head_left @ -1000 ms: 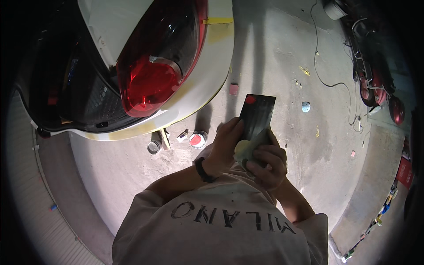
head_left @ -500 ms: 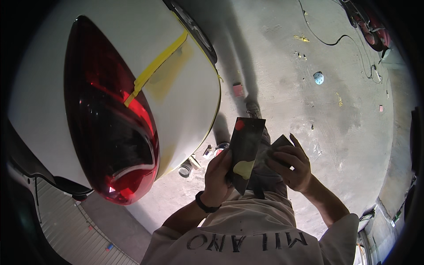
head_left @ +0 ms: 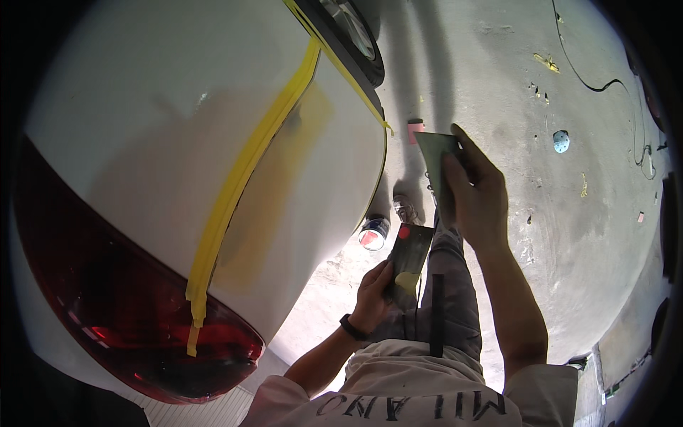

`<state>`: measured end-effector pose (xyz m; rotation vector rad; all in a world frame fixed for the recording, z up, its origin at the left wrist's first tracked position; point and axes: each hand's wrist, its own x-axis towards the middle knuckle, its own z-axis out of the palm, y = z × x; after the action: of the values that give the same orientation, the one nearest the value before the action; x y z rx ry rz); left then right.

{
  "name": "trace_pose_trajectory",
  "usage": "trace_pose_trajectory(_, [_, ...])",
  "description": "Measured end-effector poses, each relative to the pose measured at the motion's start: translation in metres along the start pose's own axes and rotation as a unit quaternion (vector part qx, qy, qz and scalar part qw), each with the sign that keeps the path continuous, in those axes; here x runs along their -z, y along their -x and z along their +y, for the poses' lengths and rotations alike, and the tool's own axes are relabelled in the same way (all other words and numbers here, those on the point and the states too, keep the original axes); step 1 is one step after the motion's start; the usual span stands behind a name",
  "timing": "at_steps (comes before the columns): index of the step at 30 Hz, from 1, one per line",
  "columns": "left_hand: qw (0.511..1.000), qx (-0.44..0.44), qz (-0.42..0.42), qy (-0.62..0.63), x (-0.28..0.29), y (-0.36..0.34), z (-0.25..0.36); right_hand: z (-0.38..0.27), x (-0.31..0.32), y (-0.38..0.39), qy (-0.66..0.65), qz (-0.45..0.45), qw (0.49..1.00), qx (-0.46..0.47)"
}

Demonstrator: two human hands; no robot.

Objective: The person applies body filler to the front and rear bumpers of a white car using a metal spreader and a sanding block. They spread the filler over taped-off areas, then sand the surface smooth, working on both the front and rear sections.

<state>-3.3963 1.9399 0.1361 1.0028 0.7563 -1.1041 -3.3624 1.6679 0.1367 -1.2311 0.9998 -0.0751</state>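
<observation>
My left hand [head_left: 371,295] grips a dark rectangular mixing board [head_left: 420,249] by its edge, low in front of my legs. On the board lie a smear of pale yellow putty [head_left: 406,280] and a red blob [head_left: 405,233]. Farther forward, my right hand [head_left: 482,188] is closed on a thin grey-green putty spreader [head_left: 432,156], raised apart from the board. To the left stands a white car panel [head_left: 299,192] with a yellowish filler patch [head_left: 267,203]. Yellow masking tape [head_left: 245,171] runs along the patch's left side and down over the red tail light [head_left: 163,349].
A car wheel [head_left: 359,35] shows beyond the panel. On the concrete floor are a tin [head_left: 373,233], a pink-and-dark block [head_left: 415,132], a blue perforated disc [head_left: 561,141], yellow tape scraps [head_left: 546,62] and a black cable [head_left: 605,88].
My right hand has moved forward with the spreader, away from the board. The board sits lower in view. The view has shifted, with the taped panel larger and the tail light lower left.
</observation>
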Motion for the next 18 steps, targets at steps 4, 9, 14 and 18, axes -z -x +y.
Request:
trace_pose_trajectory(4, [0.999, 0.028, 0.036, -0.010, 0.023, 0.001, -0.007, -0.018, -0.065, -0.022, 0.061, -0.040, 0.995, 0.071])
trace_pose_trajectory(9, [0.998, 0.032, 0.047, -0.004, 0.039, 0.003, -0.007, -0.027, -0.097, -0.041, 0.015, 0.002, 0.995, 0.097])
trace_pose_trajectory(14, [0.997, 0.047, 0.056, -0.004, 0.051, 0.002, -0.009, -0.027, -0.113, -0.054, 0.004, 0.035, 0.992, 0.120])
trace_pose_trajectory(18, [0.998, 0.036, 0.047, 0.005, 0.056, 0.005, -0.013, -0.026, -0.116, -0.056, 0.009, 0.029, 0.993, 0.114])
